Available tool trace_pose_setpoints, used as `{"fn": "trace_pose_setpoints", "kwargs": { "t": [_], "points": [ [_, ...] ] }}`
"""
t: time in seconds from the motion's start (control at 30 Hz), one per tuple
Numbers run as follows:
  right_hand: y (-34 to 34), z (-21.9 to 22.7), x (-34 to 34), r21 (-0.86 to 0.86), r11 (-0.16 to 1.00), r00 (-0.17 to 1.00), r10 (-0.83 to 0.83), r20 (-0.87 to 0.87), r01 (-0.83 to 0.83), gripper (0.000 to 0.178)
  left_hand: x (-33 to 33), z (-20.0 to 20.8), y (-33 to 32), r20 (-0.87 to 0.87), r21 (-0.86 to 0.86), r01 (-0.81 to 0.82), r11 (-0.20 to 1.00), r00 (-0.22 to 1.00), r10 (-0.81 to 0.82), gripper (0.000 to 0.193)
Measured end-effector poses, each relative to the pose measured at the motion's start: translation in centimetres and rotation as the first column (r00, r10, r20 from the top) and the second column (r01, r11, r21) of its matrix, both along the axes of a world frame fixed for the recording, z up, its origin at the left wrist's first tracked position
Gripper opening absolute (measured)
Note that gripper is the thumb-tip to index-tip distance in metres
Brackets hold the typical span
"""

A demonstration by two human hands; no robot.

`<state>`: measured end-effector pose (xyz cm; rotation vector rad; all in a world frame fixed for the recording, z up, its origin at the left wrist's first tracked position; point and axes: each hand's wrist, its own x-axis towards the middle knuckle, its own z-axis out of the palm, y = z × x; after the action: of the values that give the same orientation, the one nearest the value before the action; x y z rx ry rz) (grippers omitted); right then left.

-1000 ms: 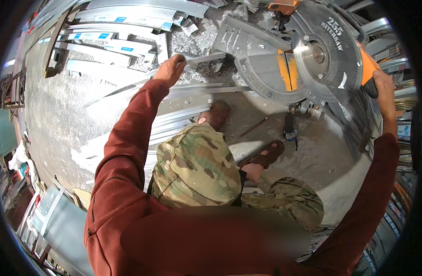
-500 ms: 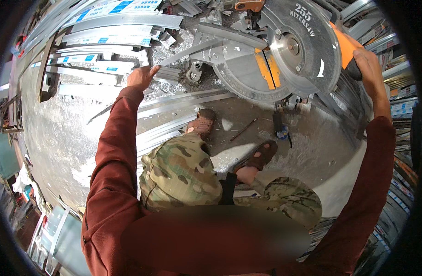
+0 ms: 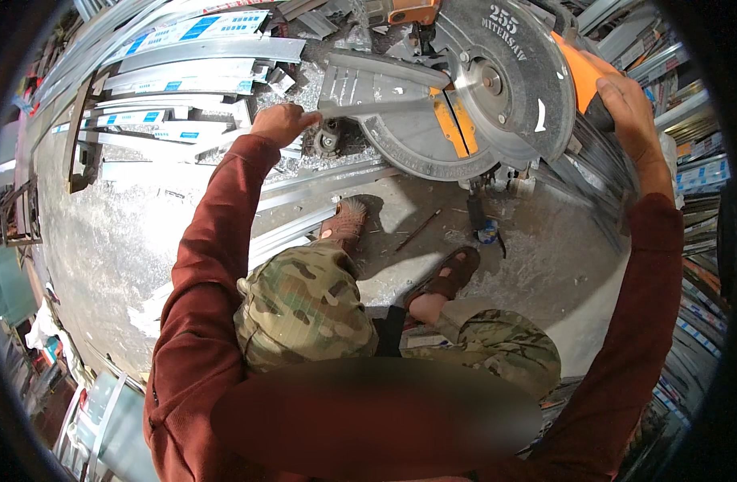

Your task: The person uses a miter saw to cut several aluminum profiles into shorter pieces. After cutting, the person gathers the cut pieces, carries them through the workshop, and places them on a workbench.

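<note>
My right hand (image 3: 630,114) is wrapped round the black and orange handle of a mitre saw (image 3: 555,96) at the upper right. The saw's dark round guard stands over its grey turntable (image 3: 388,143) and yellow slotted insert (image 3: 447,128). My left hand (image 3: 282,125) is closed on a thin grey metal strip (image 3: 375,108). From my fingers the strip runs across the turntable, with its far end by the yellow insert. The saw blade's lower edge is partly hidden by the guard and blur.
Long silvery metal profiles (image 3: 176,84) with blue-printed film lie at the upper left. More lengths (image 3: 304,185) rest on the floor before the saw. Below the turntable lie a blue and black tool (image 3: 486,231) and a thin rod (image 3: 417,230). Stacked profiles (image 3: 702,173) line the right side.
My left hand has moved right, bringing the strip from a slant beside the turntable to across it, up to the yellow insert. My right hand keeps its grip on the saw handle.
</note>
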<state>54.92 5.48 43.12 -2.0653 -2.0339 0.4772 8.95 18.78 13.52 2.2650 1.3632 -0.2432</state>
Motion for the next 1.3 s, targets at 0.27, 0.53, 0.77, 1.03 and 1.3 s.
{"fn": "trace_pose_setpoints", "kwargs": {
  "t": [0.27, 0.53, 0.77, 1.03, 1.3],
  "points": [
    [-0.1, -1.2, 1.9, -0.008, 0.996, 0.989, -0.085, 0.118, 0.086, 0.049, -16.5, -1.4, -2.2, 0.032, 0.166, -0.394, 0.904, 0.919, 0.394, 0.064],
    [-0.4, -1.1, 0.9, 0.102, 0.994, 0.998, -0.047, 0.035, 0.043, 0.050, -12.1, 2.0, -0.9, 0.056, -0.010, -0.329, 0.944, 0.943, 0.329, 0.061],
    [-0.2, -1.2, 2.2, 0.034, 0.997, 0.989, -0.073, 0.128, 0.069, 0.046, 3.5, 1.5, 7.4, 0.011, 0.128, 0.056, 0.990, 0.998, -0.058, 0.067],
    [-1.6, -1.9, 1.6, 0.202, 0.966, 0.911, 0.066, 0.406, -0.160, 0.036, 7.1, 0.3, 9.7, -0.034, 0.065, 0.076, 0.995, 0.997, -0.074, 0.067],
    [-2.4, -1.6, -0.4, 0.216, 0.973, 0.966, 0.029, 0.257, -0.087, 0.039, 7.2, -0.9, 9.9, 0.031, 0.073, 0.047, 0.996, 0.998, -0.049, 0.060]
  ]
}}
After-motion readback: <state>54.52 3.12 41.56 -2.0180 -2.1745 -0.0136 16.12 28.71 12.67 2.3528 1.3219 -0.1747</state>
